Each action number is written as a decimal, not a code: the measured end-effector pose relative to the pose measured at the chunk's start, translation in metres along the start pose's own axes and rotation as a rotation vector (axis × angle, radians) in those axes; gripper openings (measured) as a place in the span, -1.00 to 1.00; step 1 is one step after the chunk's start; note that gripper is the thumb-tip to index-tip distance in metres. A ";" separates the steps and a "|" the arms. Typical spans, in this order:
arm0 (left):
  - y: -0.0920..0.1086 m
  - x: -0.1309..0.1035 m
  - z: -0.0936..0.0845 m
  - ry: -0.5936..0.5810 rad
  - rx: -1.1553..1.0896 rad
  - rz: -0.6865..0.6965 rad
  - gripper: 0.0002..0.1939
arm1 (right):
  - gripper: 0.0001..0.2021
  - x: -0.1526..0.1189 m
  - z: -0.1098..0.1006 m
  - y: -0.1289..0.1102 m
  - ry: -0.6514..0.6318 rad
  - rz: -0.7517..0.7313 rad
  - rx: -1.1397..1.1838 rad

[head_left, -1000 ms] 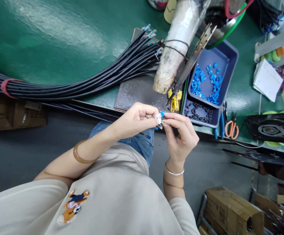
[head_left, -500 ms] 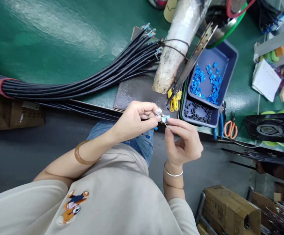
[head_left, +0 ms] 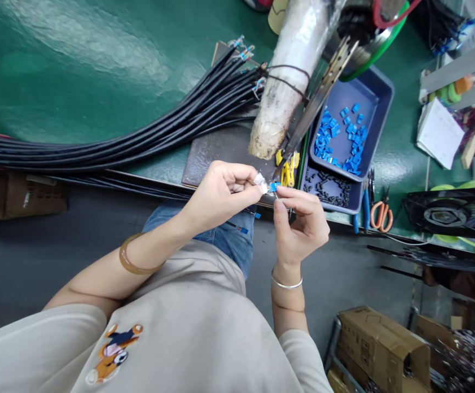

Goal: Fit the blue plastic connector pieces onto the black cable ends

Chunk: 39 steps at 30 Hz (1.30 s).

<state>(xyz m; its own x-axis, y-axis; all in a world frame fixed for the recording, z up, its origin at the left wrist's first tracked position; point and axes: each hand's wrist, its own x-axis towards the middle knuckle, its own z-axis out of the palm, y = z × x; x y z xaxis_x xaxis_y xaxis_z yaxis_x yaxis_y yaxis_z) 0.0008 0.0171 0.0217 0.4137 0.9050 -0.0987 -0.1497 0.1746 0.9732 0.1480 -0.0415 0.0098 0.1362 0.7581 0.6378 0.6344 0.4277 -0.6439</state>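
My left hand (head_left: pixel 224 191) is closed in a pinch, its thumb and finger tips wrapped in white, on the thin wires of a cable end. A small blue connector (head_left: pixel 274 186) sits at the end of these wires, just beyond the fingertips. My right hand (head_left: pixel 300 221) pinches a thin, light, rod-like piece (head_left: pixel 276 196) against the connector's near side; its exact kind is too small to make out. Below my left hand, other cable ends with blue connectors (head_left: pixel 242 230) hang over my lap.
A bundle of black cables (head_left: pixel 139 147) lies along the green table (head_left: pixel 98 71). A wrapped white post (head_left: pixel 280 93) and a yellow tool (head_left: pixel 288 170) stand beyond my hands. At right are a bin of blue connectors (head_left: pixel 384 109), a bin of black pieces (head_left: pixel 355 199) and orange-handled pliers (head_left: pixel 382 216).
Both hands and the connector have shifted slightly up and left in view, along with the whole scene. The blue connector has turned a little, and its wires show more plainly.
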 end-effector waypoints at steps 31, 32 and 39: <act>0.004 0.009 0.004 0.126 0.013 -0.029 -0.92 | -0.83 0.014 0.000 0.004 -0.033 -0.141 -0.179; 0.004 0.009 0.004 0.124 0.013 -0.027 -0.92 | -0.83 0.013 0.000 0.004 -0.035 -0.145 -0.185; 0.004 0.009 0.002 0.081 0.014 -0.036 -0.93 | -0.84 0.011 0.000 0.006 -0.052 -0.171 -0.205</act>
<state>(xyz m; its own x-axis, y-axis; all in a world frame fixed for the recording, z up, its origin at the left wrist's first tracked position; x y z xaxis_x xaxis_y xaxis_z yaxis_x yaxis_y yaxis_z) 0.0053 0.0250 0.0256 0.3448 0.9267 -0.1497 -0.1228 0.2026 0.9715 0.1530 -0.0302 0.0131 -0.0223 0.7099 0.7040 0.7865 0.4472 -0.4260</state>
